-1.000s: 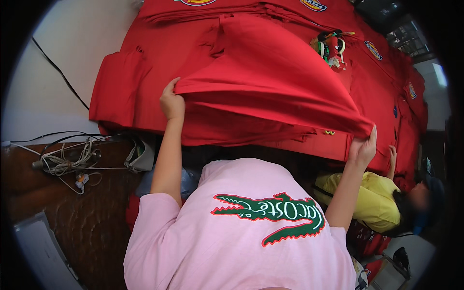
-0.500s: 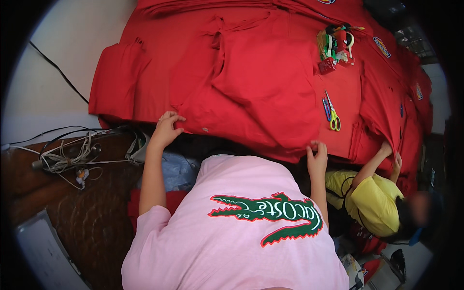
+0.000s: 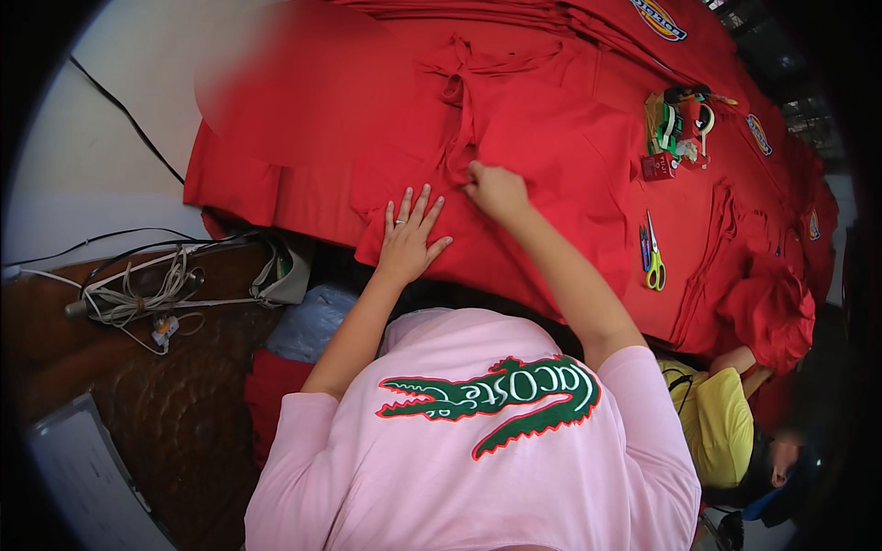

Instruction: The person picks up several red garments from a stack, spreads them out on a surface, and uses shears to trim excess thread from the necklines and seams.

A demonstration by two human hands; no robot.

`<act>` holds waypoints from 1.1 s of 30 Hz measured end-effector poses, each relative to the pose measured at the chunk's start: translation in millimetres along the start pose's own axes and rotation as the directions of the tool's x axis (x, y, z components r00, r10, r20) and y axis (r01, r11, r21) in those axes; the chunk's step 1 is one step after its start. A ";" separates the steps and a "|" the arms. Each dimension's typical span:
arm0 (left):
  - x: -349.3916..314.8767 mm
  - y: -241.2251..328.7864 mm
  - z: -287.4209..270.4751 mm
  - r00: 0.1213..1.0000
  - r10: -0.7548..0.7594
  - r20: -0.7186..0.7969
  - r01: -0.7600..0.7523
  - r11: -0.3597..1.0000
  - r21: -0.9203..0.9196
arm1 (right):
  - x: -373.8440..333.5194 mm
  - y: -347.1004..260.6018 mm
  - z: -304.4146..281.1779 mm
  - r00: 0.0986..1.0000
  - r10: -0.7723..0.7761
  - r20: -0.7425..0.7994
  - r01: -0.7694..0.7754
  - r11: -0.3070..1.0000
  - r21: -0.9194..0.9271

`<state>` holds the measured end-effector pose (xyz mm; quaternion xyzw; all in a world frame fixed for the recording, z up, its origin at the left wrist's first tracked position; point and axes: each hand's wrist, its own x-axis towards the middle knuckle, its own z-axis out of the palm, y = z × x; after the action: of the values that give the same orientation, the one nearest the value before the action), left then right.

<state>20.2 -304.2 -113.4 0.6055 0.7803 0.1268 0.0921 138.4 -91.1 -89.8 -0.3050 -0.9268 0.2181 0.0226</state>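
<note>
A red cloth garment lies spread in front of me, with loose folds running down its left part. My left hand rests flat on its near left corner, fingers spread, a ring on one of them. Right of it, my right hand is closed at a fold of the same garment, its fingertips pressed against the cloth and partly hidden.
Yellow-handled scissors lie beside a small blue tool. Behind them stands a cluster of tapes and small boxes. More red garments lie at right, handled by a person in yellow. Bundled cables lie at left.
Both my hands have moved from the garment's near edge onto it. The left now lies flat; the right has come inward and closed at a fold. The person at right has shifted a red garment.
</note>
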 end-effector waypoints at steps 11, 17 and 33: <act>7.1 8.7 -9.7 0.995 -0.058 0.085 0.061 0.998 -0.033 | 18.9 229.6 -150.6 0.734 0.676 -0.056 -0.461 0.558 0.690; 48.4 19.0 -27.6 0.995 0.091 0.034 -0.078 0.955 -0.285 | -27.4 137.4 -119.2 0.550 0.349 -0.759 -0.050 0.921 0.387; 346.5 9.5 6.2 0.985 0.162 -0.064 -0.171 0.826 -0.537 | -97.6 154.1 -41.3 0.823 0.384 -0.419 -0.491 0.852 -0.182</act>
<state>-55.8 34.1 -113.0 0.6194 0.6579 0.3539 0.2415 310.5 -20.3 -108.0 -0.5467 -0.8310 0.0223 0.1006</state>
